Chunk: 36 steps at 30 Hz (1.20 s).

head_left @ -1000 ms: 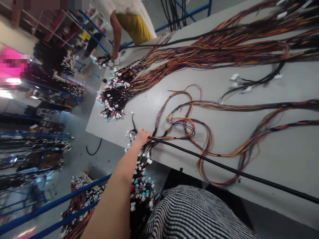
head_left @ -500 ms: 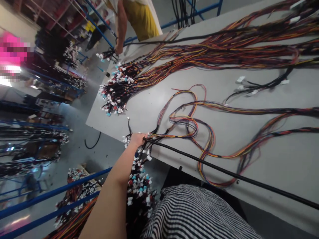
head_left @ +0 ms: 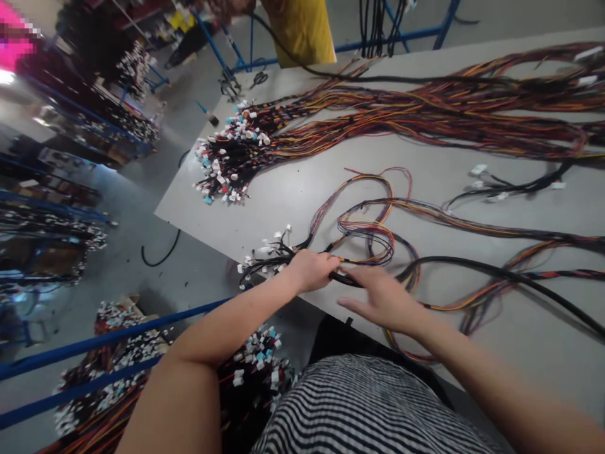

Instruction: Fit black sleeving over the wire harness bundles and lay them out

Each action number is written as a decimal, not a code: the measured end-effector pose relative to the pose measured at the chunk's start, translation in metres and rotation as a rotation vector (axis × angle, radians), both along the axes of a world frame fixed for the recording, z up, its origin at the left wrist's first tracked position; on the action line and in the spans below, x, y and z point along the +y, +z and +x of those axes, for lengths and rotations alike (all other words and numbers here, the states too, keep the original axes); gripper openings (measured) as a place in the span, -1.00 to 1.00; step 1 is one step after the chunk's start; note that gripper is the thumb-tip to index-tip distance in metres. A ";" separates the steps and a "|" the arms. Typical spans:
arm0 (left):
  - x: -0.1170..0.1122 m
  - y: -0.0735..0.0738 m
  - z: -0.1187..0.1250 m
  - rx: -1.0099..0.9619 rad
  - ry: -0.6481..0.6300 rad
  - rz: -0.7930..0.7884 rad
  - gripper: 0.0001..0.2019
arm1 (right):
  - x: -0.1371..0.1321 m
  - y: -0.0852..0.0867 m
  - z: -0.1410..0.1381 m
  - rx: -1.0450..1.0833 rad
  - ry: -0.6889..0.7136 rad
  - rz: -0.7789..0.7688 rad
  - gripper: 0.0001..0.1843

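Note:
My left hand [head_left: 314, 270] is closed around a wire harness near the table's front edge. White connectors [head_left: 271, 246] on short black leads stick out past its wrist side. Close by on the right, my right hand [head_left: 385, 299] has its fingers stretched over the harness and its thumb apart, open. From beneath it a black tube [head_left: 472, 261] curves away to the right. Loops of thin coloured wires [head_left: 366, 227] lie just behind both hands. My palms and fingers hide part of the harness and the tube's end.
Thick bundles of coloured wires [head_left: 359, 120] run along the far side of the grey table [head_left: 283, 195], ending in clustered connectors [head_left: 227, 157]. A co-worker in yellow trousers [head_left: 302, 31] stands across. Blue rails [head_left: 118, 337] and more hanging harnesses [head_left: 258, 366] are at the lower left.
My right hand has come into view beside the left. My left hand has moved right along the harness, and the black tube now bends instead of running straight. The co-worker's hand has lifted a cable.

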State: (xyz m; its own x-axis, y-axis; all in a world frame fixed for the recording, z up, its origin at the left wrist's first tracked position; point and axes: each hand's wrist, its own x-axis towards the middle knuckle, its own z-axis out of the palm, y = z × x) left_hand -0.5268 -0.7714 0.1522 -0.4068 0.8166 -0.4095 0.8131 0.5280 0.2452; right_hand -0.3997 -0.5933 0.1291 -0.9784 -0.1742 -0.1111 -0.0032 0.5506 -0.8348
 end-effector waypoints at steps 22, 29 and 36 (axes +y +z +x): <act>-0.036 0.025 -0.006 -0.546 0.123 0.244 -0.79 | -0.010 0.027 0.015 -0.291 0.126 -0.110 -0.63; -0.017 0.045 0.015 -0.408 -0.009 0.143 -0.83 | -0.019 0.044 0.004 -0.394 0.153 -0.236 -0.61; -0.035 0.054 0.035 -0.475 0.052 0.232 -0.74 | -0.022 0.049 0.038 -0.067 0.189 0.071 -0.64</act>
